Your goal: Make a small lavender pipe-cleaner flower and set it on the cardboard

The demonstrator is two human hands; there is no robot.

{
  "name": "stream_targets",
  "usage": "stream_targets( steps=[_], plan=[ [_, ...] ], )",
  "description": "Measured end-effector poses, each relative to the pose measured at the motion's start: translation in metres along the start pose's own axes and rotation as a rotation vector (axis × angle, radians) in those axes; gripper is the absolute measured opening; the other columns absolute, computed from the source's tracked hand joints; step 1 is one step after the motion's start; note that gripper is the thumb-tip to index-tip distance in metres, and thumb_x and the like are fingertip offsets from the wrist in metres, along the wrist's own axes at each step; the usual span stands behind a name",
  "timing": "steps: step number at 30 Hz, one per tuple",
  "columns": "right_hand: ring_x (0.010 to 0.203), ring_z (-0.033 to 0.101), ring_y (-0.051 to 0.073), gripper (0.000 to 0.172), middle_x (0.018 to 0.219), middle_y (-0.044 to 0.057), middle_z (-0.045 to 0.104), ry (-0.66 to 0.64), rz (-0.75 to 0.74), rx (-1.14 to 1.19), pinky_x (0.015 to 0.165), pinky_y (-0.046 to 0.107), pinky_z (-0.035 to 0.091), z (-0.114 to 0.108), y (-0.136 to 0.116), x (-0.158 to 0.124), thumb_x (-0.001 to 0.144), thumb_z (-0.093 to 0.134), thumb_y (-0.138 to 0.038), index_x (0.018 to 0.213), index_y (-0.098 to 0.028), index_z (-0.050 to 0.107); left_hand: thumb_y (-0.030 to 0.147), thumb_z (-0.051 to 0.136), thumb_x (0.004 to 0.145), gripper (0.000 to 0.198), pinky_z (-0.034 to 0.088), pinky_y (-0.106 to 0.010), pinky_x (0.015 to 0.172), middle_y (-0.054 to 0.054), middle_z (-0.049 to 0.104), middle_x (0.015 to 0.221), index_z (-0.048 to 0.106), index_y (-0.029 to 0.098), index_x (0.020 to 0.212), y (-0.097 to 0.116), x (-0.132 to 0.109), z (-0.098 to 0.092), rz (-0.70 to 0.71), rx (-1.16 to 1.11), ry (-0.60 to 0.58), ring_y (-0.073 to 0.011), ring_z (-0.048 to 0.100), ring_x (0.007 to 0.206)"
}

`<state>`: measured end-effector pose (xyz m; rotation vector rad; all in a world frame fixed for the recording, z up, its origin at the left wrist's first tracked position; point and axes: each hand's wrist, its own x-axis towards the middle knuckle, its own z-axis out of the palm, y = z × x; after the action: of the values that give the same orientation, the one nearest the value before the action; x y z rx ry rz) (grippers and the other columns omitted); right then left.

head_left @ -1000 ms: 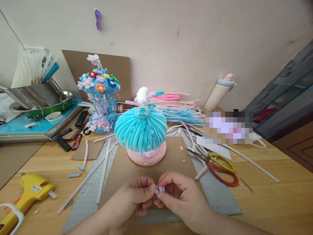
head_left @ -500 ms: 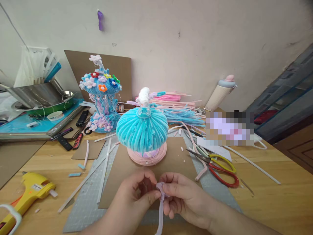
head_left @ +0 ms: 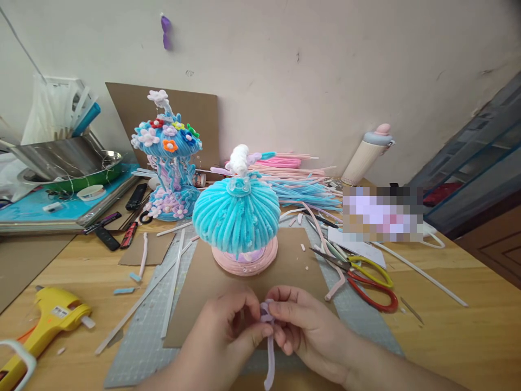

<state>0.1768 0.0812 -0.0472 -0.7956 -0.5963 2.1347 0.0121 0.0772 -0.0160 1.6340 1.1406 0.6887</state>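
Observation:
A pale lilac pipe cleaner (head_left: 269,358) is pinched between my two hands, its upper end bent into small loops and its tail hanging down. My left hand (head_left: 228,331) closes on the loops from the left with thumb and index finger. From the right, my right hand (head_left: 303,320) grips the same looped part, fingers curled. Part of the loops is hidden behind the fingertips. Just beyond my hands, a turquoise ribbed dome (head_left: 236,214) with a white fuzzy top stands over a round pink base (head_left: 244,267) on a cardboard sheet (head_left: 191,317).
Red-and-yellow scissors (head_left: 372,282) lie right of the cardboard, on a grey cutting mat (head_left: 134,358). A yellow glue gun (head_left: 57,315) rests at left. Behind stand a flower-covered blue piece (head_left: 166,146), bundled pipe cleaners (head_left: 305,193), a bottle (head_left: 366,157) and a metal pot (head_left: 65,157).
The looped end of the lilac pipe cleaner has turned between my fingers, now showing a more open loop. Its tail has swung slightly to the right. Both hands stay in nearly the same place.

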Motion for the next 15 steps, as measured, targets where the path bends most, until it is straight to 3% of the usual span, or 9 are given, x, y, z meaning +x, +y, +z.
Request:
stream_targets(
  steps=[4,7,12,15],
  plan=[
    [0.042,0.055,0.004,0.017,0.057,0.002,0.062,0.017,-0.001,0.016,0.041,0.010,0.045,0.000,-0.001,0.001,0.076,0.069,-0.021,0.078,-0.008,0.057,0.015,0.054,0.081,0.008,0.041,-0.022,0.061,0.000,0.065,0.070,0.055,0.019,0.074,0.005,0.000,0.001,0.038,-0.083,-0.034,-0.0130,0.058,0.066],
    [0.047,0.059,0.007,0.016,0.060,0.002,0.061,-0.045,0.059,0.036,0.043,0.013,0.049,0.000,-0.003,0.000,0.077,0.066,-0.021,0.083,-0.010,0.056,0.014,0.053,0.082,0.013,0.043,-0.022,0.064,-0.001,0.065,0.071,0.060,0.018,0.072,0.008,0.002,0.000,0.043,-0.152,-0.025,-0.0131,0.060,0.066],
    [0.050,0.061,0.011,0.021,0.066,0.003,0.062,-0.158,0.068,0.025,0.040,0.019,0.052,-0.003,-0.005,0.000,0.083,0.056,-0.031,0.092,-0.012,0.055,0.023,0.063,0.077,0.010,0.048,-0.030,0.063,-0.001,0.064,0.069,0.062,0.016,0.070,0.002,0.007,0.000,-0.068,-0.640,-0.154,-0.0175,0.064,0.063],
    [0.051,0.062,0.012,0.017,0.064,0.003,0.063,-0.221,0.036,-0.038,0.041,0.019,0.052,-0.005,-0.006,-0.002,0.078,0.061,-0.024,0.088,-0.012,0.053,0.026,0.071,0.070,0.014,0.045,-0.027,0.062,-0.002,0.063,0.067,0.064,0.014,0.068,-0.004,0.008,-0.002,-0.129,-0.701,-0.157,-0.0160,0.062,0.062]
  ],
)
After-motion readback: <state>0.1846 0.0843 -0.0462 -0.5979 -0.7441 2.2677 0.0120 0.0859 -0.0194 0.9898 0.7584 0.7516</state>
